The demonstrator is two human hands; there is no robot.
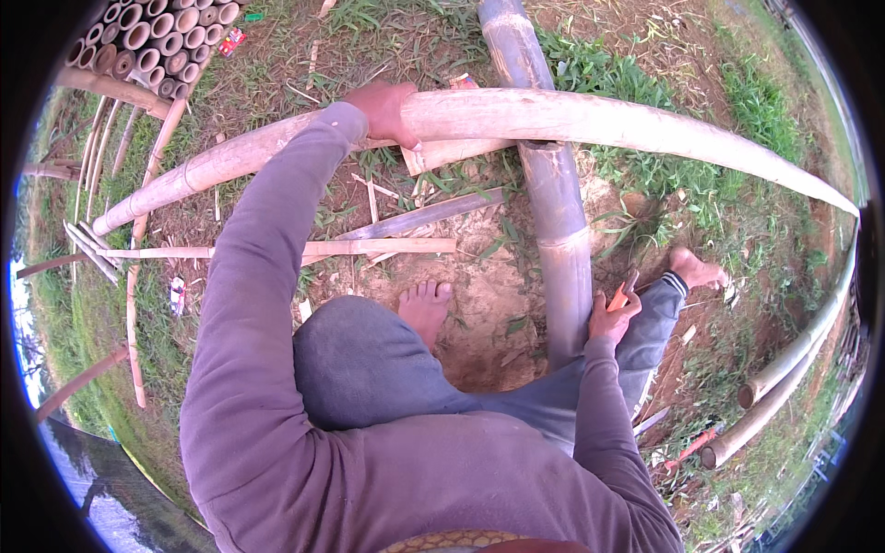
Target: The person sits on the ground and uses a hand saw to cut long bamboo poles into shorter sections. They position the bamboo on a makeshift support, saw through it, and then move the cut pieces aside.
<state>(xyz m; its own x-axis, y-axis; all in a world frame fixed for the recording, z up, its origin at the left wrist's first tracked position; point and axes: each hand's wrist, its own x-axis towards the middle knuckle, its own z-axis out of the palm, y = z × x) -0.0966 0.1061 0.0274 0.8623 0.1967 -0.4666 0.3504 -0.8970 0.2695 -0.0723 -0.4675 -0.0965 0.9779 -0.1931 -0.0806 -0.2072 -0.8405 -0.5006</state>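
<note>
While our left hand [380,112] curls firmly over the pale bamboo pole [553,114] spanning the upper frame, our right hand [610,321] is closed around an orange-handled tool [618,300] right of centre. We see the pole already laid across the dark bamboo [564,267], with no plain cut showing, so we judge work on it barely begun; how much is left we cannot tell. Split strips [378,246] lie left of centre.
</note>
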